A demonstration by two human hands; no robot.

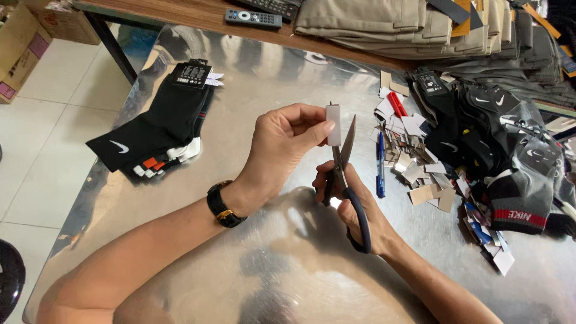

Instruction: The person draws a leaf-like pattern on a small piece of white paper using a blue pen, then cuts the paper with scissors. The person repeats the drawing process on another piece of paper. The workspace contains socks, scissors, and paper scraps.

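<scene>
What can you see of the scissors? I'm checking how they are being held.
The scissors have dark blue handles and grey metal blades, pointing up and away from the person. The right hand grips the handles above the shiny metal table. The blades stand slightly parted beside a small white card, pinched in the left hand. Whether blade and card touch is unclear.

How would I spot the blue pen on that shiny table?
On the shiny metal table, look just right of the right hand holding the scissors. The blue pen lies there at the edge of the card scraps, slim and the only long blue stick.
</scene>
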